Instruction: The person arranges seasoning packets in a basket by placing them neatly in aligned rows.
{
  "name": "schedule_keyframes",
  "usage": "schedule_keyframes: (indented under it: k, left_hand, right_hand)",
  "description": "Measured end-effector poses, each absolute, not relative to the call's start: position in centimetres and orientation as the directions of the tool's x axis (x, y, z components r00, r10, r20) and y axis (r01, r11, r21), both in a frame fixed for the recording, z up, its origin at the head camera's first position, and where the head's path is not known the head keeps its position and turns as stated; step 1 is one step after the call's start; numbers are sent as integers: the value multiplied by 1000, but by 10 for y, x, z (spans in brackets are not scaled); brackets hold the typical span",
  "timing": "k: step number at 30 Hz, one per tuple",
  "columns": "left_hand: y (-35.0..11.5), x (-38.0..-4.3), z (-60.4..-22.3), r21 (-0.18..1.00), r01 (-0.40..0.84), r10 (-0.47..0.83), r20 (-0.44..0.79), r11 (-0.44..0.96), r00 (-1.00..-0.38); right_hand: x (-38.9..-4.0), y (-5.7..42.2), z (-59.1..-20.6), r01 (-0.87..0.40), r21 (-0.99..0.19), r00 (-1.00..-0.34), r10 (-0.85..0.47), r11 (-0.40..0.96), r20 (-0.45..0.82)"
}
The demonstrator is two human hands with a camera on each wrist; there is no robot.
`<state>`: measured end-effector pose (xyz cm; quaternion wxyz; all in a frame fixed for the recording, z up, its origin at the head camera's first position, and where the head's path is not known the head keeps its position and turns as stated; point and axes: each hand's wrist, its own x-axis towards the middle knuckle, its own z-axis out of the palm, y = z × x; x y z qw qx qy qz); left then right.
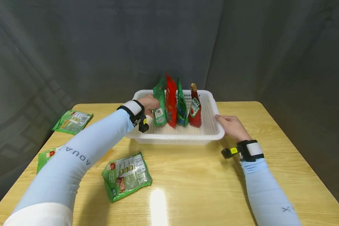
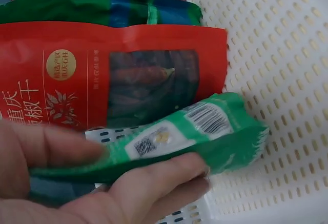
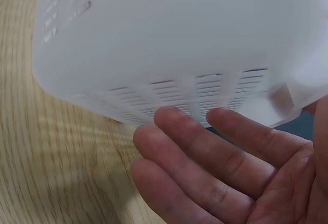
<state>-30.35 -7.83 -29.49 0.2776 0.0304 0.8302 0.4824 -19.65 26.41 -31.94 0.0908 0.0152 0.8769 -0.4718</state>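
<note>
My left hand (image 1: pixel 149 104) pinches a green packet (image 1: pixel 159 110) between thumb and fingers at the left inside a white basket (image 1: pixel 175 137). In the left wrist view, the packet's barcode end (image 2: pixel 210 119) points away from the hand. Beside it a red packet of dried chillies (image 1: pixel 171 102) stands on edge, followed by a darker green packet (image 1: pixel 182 106) and a Heinz ketchup bottle (image 1: pixel 195 110). My right hand (image 1: pixel 232 127) holds the basket's right rim, its thumb at the rim. The right wrist view has its fingers (image 3: pixel 205 152) loosely extended along the outer wall.
A green packet (image 1: pixel 127 176) lies flat on the wooden table (image 1: pixel 192 175) in front of the basket. Two more green packets lie at the left, one near the back (image 1: pixel 73 121), another (image 1: pixel 46 157) partly behind my left arm. A dark curtain (image 1: pixel 147 44) hangs behind the table.
</note>
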Motion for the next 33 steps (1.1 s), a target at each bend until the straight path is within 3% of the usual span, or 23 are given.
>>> schedule_keyframes:
  k: [1,6,19,25,28,33]
  left_hand:
    - [-70,-287,-281,817,-374,222,-502,440,-836]
    - [-66,-265,-260,789,-467,272,-589,400,-761]
    - [-64,-267,-269,808,-465,269,-568,361,-778]
    - [-68,-266,-262,710,-426,278,-646,560,-711]
    - [-70,-262,-259,696,-377,281,-637,611,-718]
    - [-68,-260,-263,756,-381,283,-583,532,-762]
  right_hand:
    - [-196,264,-319,110,-826,-983,-60,553,-172]
    - [-197,264,-318,116,-827,-982,-59,550,-177]
    - [-193,264,-318,119,-829,-982,-60,547,-181]
    - [-191,265,-316,113,-834,-983,-61,540,-174]
    - [-190,267,-316,109,-832,-984,-62,544,-170]
    - [-186,270,-318,118,-836,-983,-53,536,-173]
